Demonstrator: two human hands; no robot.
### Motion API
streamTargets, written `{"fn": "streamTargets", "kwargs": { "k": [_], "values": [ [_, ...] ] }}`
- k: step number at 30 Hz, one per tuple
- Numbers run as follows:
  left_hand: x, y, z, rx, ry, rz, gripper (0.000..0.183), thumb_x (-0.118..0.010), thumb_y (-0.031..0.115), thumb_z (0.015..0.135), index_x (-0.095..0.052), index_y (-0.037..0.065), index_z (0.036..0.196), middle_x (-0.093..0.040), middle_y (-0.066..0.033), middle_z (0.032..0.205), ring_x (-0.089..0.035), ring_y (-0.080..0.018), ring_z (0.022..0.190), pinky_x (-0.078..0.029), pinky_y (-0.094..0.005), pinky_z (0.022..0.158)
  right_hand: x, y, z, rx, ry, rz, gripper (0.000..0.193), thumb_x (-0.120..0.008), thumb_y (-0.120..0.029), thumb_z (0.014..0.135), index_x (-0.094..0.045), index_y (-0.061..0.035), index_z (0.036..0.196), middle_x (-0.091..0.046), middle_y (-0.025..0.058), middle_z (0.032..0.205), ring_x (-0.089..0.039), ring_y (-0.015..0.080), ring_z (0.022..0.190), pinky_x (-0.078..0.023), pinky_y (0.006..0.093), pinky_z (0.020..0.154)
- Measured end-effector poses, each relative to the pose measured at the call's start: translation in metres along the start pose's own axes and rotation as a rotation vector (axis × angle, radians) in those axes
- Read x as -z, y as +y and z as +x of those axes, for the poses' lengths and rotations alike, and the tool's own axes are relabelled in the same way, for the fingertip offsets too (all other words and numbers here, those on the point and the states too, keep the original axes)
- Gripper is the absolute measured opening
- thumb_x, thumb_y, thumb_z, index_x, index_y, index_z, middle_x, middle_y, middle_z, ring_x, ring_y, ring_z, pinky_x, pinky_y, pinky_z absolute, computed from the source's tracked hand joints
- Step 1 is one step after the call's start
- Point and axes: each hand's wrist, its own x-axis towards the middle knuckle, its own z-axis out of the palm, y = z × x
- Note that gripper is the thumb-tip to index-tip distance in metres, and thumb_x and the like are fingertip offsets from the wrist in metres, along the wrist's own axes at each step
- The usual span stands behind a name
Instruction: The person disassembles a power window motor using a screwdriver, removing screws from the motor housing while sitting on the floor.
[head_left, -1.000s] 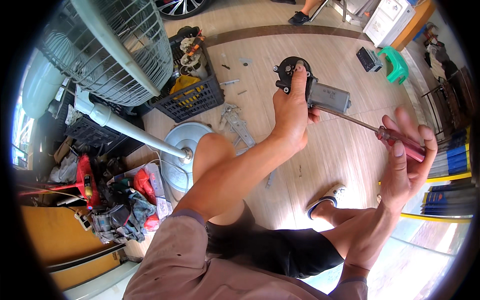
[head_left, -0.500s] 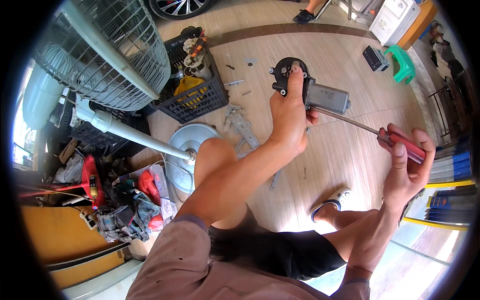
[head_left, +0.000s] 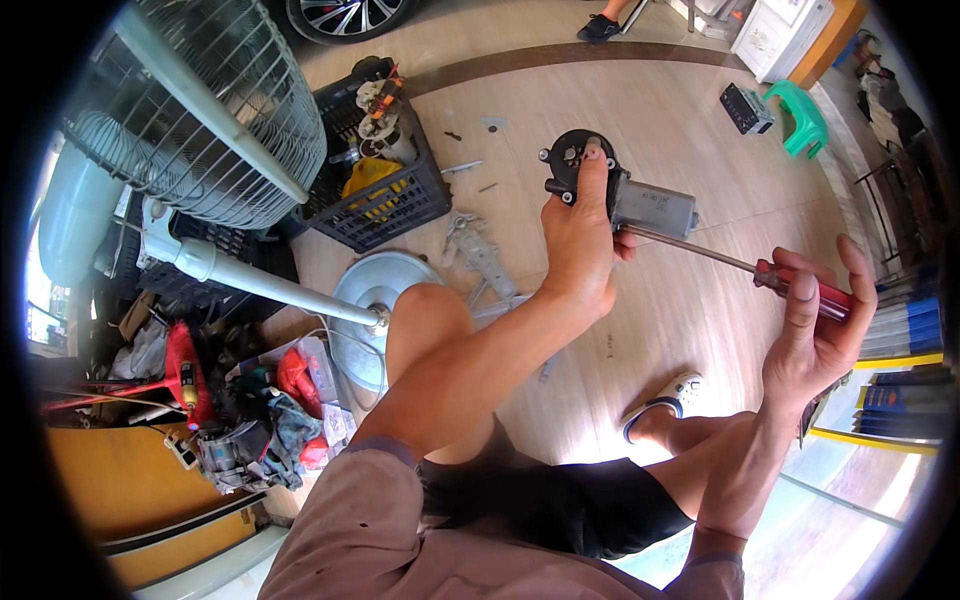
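My left hand [head_left: 578, 240] grips a small electric motor [head_left: 618, 190] with a black round gear housing and a grey metal body, held up in front of me over the wooden floor. My right hand [head_left: 815, 335] is wrapped around the red handle of a long screwdriver [head_left: 760, 272]. Its metal shaft runs up and left, and the tip meets the motor just under the grey body, beside my left fingers. My bare knee [head_left: 430, 310] is raised below the left arm.
A standing fan [head_left: 200, 130] lies tipped at the left, its round base [head_left: 375, 295] by my knee. A black crate [head_left: 385, 185] holds parts and tools. Loose metal pieces [head_left: 480, 250] lie on the floor. A green stool [head_left: 800, 115] stands far right; rags and clutter [head_left: 250, 420] sit lower left.
Both hands keep their grips. The motor and the screwdriver have shifted only slightly in the picture, the right hand's fingers turning a little on the handle.
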Motion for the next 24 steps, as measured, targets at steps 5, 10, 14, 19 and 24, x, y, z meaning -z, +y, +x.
{"fn": "streamTargets", "kwargs": {
  "k": [5,10,14,19,24],
  "values": [
    [0.001,-0.003,0.004,0.045,0.072,-0.005,0.043,-0.065,0.052,0.088,-0.052,0.012,0.08,-0.053,0.0,0.061,-0.047,-0.0105,0.044,-0.036,-0.0263,0.039,-0.008,-0.002,0.007,0.058,-0.022,0.321,0.049,-0.06,-0.011,0.094,-0.035,-0.0003,0.135,-0.053,0.0288,0.129,-0.06,0.0361,0.113,-0.052,0.0448,0.094],
    [0.001,0.012,-0.001,-0.004,0.057,-0.051,0.04,-0.066,0.05,0.088,-0.054,0.012,0.081,-0.054,0.0002,0.065,-0.046,-0.0109,0.047,-0.037,-0.0259,0.043,-0.001,0.0,-0.001,-0.077,-0.122,0.427,0.033,-0.061,0.005,0.089,-0.045,0.0013,0.118,-0.065,0.0224,0.112,-0.066,0.0287,0.103,-0.054,0.0382,0.089],
    [0.006,0.008,-0.004,-0.025,0.091,-0.05,0.039,-0.067,0.048,0.088,-0.055,0.012,0.083,-0.054,-0.0007,0.068,-0.046,-0.0113,0.049,-0.036,-0.0244,0.045,-0.004,-0.004,-0.009,-0.103,-0.036,0.11,0.026,-0.073,-0.003,0.084,-0.052,0.0001,0.099,-0.073,0.0137,0.087,-0.072,0.0202,0.079,-0.057,0.027,0.071],
    [0.002,0.012,-0.006,-0.032,0.091,-0.014,0.038,-0.064,0.048,0.09,-0.055,0.012,0.083,-0.055,-0.0003,0.067,-0.046,-0.0109,0.049,-0.036,-0.0248,0.044,-0.012,-0.006,-0.004,-0.127,0.016,0.264,0.03,-0.066,0.002,0.087,-0.048,-0.0013,0.112,-0.068,0.0181,0.107,-0.069,0.0244,0.096,-0.056,0.0331,0.082],
    [0.005,0.013,-0.003,-0.064,0.095,-0.001,0.039,-0.063,0.049,0.09,-0.054,0.012,0.081,-0.055,0.0002,0.066,-0.047,-0.0103,0.05,-0.037,-0.0243,0.044,-0.016,-0.015,-0.004,-0.143,-0.049,0.587,0.03,-0.058,0.008,0.09,-0.046,0.0,0.116,-0.065,0.0194,0.112,-0.067,0.0271,0.102,-0.053,0.0363,0.091]
  ]
}}
